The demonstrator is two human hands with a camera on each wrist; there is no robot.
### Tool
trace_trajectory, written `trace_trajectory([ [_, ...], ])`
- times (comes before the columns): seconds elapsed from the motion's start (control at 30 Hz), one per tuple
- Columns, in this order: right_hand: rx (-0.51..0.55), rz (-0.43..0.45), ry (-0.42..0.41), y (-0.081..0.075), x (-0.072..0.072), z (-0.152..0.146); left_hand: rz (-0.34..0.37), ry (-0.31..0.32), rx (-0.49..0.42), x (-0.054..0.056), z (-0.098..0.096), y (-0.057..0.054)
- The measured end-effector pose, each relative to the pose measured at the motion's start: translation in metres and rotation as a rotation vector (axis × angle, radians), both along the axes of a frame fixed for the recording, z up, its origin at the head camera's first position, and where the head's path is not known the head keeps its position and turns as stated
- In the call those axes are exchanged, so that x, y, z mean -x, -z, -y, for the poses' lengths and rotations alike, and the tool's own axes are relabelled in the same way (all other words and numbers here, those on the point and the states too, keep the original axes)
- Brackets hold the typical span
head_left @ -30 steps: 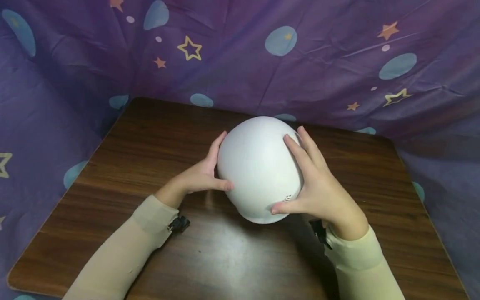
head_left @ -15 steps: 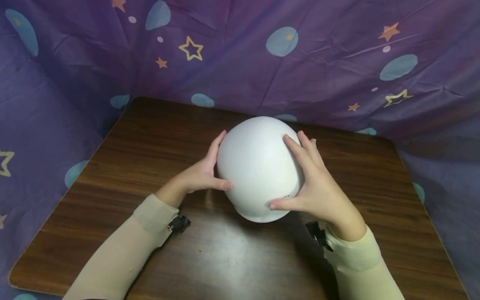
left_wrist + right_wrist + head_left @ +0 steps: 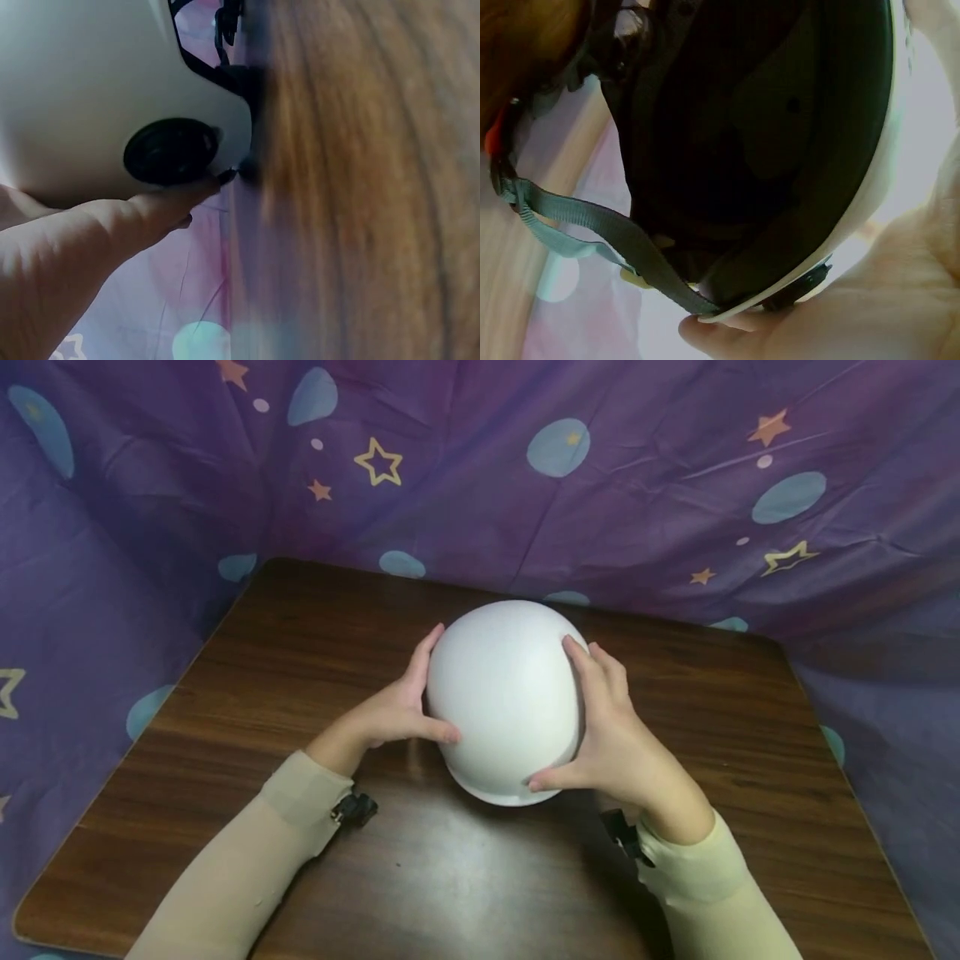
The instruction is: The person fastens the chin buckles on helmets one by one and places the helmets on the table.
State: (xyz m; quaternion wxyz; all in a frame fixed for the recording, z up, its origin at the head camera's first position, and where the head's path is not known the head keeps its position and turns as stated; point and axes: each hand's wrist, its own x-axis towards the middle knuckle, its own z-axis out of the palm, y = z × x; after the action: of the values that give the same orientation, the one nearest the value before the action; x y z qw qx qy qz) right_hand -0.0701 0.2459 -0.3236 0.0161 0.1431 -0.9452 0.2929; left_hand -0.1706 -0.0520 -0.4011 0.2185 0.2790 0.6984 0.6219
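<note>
A white helmet [image 3: 506,702] is held by both hands over the table, its smooth rounded shell facing the head camera. On the left side my left hand [image 3: 397,710] grips it, thumb on the near face and fingers along the far side. My right hand [image 3: 615,735] grips the right side with thumb and fingers spread. In the left wrist view, a round black knob [image 3: 171,150] sits on the shell near the fingers. The right wrist view looks into the dark lining [image 3: 765,135], where a grey chin strap [image 3: 607,229] hangs from the rim.
Beneath lies a brown wood-grain table [image 3: 262,693] with rounded corners. A purple curtain [image 3: 465,485] with stars and blue spots hangs behind it and at both sides. A black clip-like device [image 3: 354,810] sits at the left wrist, another [image 3: 626,837] at the right.
The helmet has turned a little, so the small vent holes near the right thumb are out of sight. The right hand has shifted slightly left with it; both hands keep their hold.
</note>
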Motion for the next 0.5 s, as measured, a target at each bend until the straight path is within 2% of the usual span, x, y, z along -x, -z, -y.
trace_trajectory([
  [0.3,-0.011,0.047,0.019,0.0063,0.0008,0.0027,0.005,0.0,-0.011,-0.001,-0.0016,-0.0015],
  [0.5,-0.032,0.036,0.017,0.0086,0.0019,0.0063,0.022,-0.019,-0.037,-0.001,-0.0022,-0.0036],
])
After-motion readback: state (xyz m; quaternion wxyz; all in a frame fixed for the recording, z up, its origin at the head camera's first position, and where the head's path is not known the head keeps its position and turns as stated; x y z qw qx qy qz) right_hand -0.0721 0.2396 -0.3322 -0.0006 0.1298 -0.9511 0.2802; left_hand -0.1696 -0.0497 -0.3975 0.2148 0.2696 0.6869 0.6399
